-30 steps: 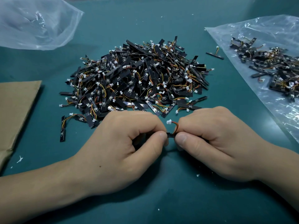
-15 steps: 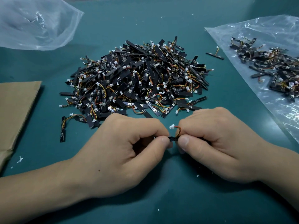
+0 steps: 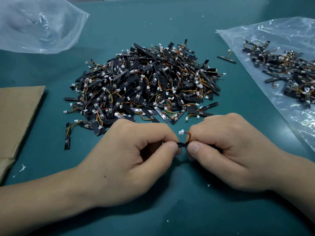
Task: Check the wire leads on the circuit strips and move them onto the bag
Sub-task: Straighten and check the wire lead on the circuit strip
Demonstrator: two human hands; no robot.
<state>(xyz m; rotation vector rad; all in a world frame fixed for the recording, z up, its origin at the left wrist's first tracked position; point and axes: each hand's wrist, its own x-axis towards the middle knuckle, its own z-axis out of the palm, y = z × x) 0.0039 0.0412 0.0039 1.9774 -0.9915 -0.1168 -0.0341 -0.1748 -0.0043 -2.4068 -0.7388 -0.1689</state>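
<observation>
Between both hands sits one black circuit strip (image 3: pixel 181 144), mostly hidden by fingers. My left hand (image 3: pixel 133 160) pinches its left end and my right hand (image 3: pixel 226 150) pinches its right end, thumbs almost meeting. Its orange-red wire lead (image 3: pixel 188 136) loops up to a white connector (image 3: pixel 181 132). A large pile of black strips with wires (image 3: pixel 144 87) lies on the green table just beyond my hands. At the right, a clear plastic bag (image 3: pixel 289 116) lies flat with several strips (image 3: pixel 289 74) on it.
A second clear bag (image 3: pixel 37 24) sits puffed up at the back left. A brown cardboard sheet (image 3: pixel 15 120) lies at the left edge. One stray strip (image 3: pixel 226 59) lies between the pile and the right bag, another (image 3: pixel 67 137) at the pile's near left.
Both hands have drifted slightly lower toward me with the strip. The thumbs have parted a little, showing more of the strip, and the connector has tilted a bit.
</observation>
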